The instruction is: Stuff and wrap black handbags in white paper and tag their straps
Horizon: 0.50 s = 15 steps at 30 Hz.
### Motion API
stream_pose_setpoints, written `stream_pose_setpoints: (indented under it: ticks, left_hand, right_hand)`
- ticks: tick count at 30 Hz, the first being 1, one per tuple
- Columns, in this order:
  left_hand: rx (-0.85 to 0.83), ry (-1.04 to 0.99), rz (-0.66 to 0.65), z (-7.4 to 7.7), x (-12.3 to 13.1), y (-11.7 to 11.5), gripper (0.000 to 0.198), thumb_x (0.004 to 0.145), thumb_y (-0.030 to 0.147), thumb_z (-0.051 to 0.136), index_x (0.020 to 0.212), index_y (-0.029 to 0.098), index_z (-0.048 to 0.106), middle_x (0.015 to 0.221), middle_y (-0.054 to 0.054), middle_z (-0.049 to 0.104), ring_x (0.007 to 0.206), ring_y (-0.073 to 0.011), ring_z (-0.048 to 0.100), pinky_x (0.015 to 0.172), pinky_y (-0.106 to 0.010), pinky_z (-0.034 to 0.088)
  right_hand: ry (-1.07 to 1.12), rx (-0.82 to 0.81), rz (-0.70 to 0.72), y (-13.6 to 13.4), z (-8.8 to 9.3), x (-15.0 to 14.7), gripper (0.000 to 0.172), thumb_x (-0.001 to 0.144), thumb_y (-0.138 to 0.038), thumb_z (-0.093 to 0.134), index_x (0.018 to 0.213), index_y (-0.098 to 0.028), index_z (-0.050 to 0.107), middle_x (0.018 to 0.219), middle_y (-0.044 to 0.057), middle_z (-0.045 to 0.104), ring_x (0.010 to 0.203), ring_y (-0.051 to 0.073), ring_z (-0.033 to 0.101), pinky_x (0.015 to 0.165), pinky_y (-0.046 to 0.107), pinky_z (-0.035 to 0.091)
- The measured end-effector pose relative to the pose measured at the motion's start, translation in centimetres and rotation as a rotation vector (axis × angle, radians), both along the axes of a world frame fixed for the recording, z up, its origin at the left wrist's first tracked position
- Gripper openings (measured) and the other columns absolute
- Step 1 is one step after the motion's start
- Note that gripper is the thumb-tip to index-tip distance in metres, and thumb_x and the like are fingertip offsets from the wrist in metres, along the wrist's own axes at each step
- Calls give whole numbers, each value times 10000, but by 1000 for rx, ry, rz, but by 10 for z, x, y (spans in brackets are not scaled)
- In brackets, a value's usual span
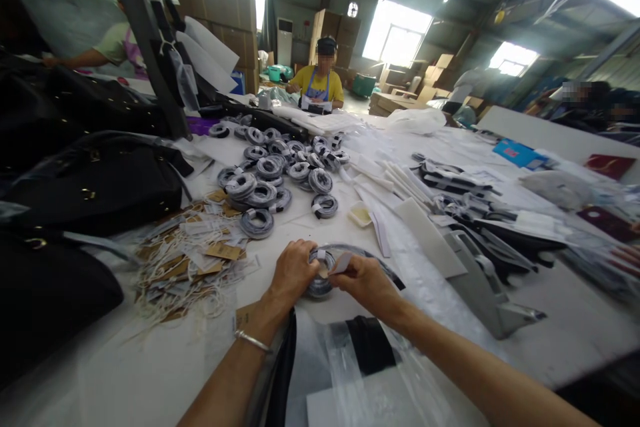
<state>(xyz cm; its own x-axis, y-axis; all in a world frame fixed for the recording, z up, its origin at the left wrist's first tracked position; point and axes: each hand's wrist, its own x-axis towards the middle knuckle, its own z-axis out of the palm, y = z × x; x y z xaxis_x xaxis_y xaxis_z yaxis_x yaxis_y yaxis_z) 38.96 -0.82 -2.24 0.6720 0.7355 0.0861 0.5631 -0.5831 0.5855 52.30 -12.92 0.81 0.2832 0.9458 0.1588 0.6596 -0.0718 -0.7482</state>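
Note:
My left hand [294, 268] is closed on the left side of a coiled grey strap [320, 289], wound in a ring on the table. A loose end of strap [373, 253] with a dark tip curves out behind my right hand. Between the fingertips of my right hand [369, 285] is a small white paper strip [342, 262], at the coil's right edge. Similar wrapped coils [260, 195] lie heaped beyond my hands, and a separate one [325, 206] rests nearer. Just below the hands, clear plastic [345, 353] covers something with a black band.
Black handbags [95, 187] line the left side, beside a pile of brown tags with strings [200, 257]. A small yellowish dish [360, 215], white strips [405, 183] and a grey curved tool [480, 287] lie rightward. A person in yellow [335, 90] works across the table.

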Motion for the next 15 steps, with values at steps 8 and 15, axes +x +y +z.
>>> stream_pose_setpoints:
  ticks: [8,15]
  left_hand:
    - [103,-47,-40,8,-2,-3,381,762,72,575,1124,149,664,1102,-86,694,1076,-255,586,993,-362,444]
    - [167,-82,-20,9,1,-11,331,821,109,567,1144,157,622,1122,-97,690,1058,-261,591,974,-385,457]
  right_hand:
    - [-239,53,37,2,0,-11,159,733,-50,652,755,-208,646,658,-22,664,583,149,591,580,249,441]
    - [-764,341,102,21,-14,-5,186,790,-29,606,860,-201,630,1234,111,643,1151,297,555,994,476,441]
